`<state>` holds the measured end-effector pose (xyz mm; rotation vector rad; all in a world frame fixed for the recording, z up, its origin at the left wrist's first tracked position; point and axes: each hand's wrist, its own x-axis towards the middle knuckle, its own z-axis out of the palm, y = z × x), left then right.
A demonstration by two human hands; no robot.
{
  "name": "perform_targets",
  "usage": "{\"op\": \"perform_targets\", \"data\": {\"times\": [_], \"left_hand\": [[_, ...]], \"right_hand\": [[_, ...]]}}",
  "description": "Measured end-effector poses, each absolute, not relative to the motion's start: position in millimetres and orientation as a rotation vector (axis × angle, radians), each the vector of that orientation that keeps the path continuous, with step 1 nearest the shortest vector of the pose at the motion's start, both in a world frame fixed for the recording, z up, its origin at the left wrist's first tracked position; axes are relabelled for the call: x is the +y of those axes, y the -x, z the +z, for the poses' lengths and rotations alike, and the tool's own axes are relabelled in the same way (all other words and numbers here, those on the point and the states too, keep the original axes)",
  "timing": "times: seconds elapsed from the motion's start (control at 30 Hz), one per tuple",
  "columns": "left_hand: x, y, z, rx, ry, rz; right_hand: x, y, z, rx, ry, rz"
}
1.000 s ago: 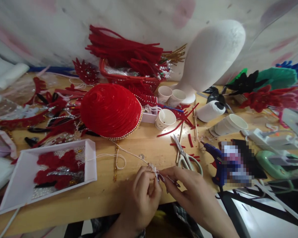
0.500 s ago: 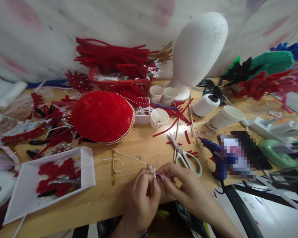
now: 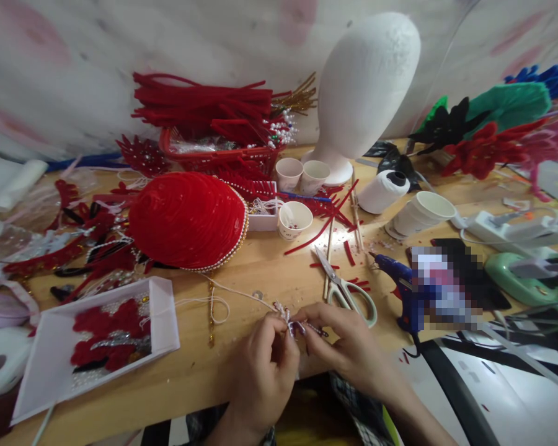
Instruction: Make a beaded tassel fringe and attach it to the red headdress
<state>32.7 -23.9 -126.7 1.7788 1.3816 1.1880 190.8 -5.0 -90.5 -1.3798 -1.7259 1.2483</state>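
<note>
My left hand (image 3: 270, 359) is closed at the front edge of the table, thumb and forefinger pinching a small beaded piece (image 3: 281, 310) with white and dark parts. From the other side my right hand (image 3: 346, 341) pinches the same piece, fingertips touching those of the left. Part of it is hidden by my fingers. A thin white cord (image 3: 242, 293) runs from the piece leftward to the red dome-shaped cap (image 3: 186, 220) with a beaded rim. Just beyond my right hand lie scissors (image 3: 343, 286), blades pointing away.
A white box (image 3: 163, 313) with red flowers stands left. Behind are a red basket (image 3: 223, 162), paper cups (image 3: 294, 221), a foam head (image 3: 367, 87) and a thread spool (image 3: 382, 192). At right lies a blue glue gun (image 3: 395, 272).
My fingers have shifted slightly on the beaded piece, and more of it shows above the left fingertips and beside the right ones. The whole view has moved a little.
</note>
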Motion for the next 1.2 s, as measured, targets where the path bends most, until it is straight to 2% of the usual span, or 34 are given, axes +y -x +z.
{"op": "perform_targets", "data": {"times": [0.2,0.53,0.77,0.87,1.03,1.2], "left_hand": [[-25.9,-31.1,-125.0,1.255,-1.623,0.967],[-23.6,-25.6,-120.5,1.229,-1.603,0.733],[-16.0,-18.6,-119.8,1.177,-1.718,0.727],[-13.1,-16.7,-119.9,1.236,-1.771,0.819],[-13.5,-15.3,-115.7,1.324,-1.923,1.238],[-14.7,-17.3,-110.4,1.208,-2.126,1.349]], "right_hand": [[-3.2,-195.1,-103.2,-1.267,1.303,1.725],[1.3,-201.1,-107.8,-0.998,1.296,1.98],[1.9,-202.0,-107.6,-0.864,1.313,2.083],[0.4,-197.4,-109.2,-0.765,1.271,2.078],[-4.0,-183.6,-115.2,-0.606,1.126,2.025],[-5.6,-175.0,-116.5,-0.532,1.072,2.006]]}}
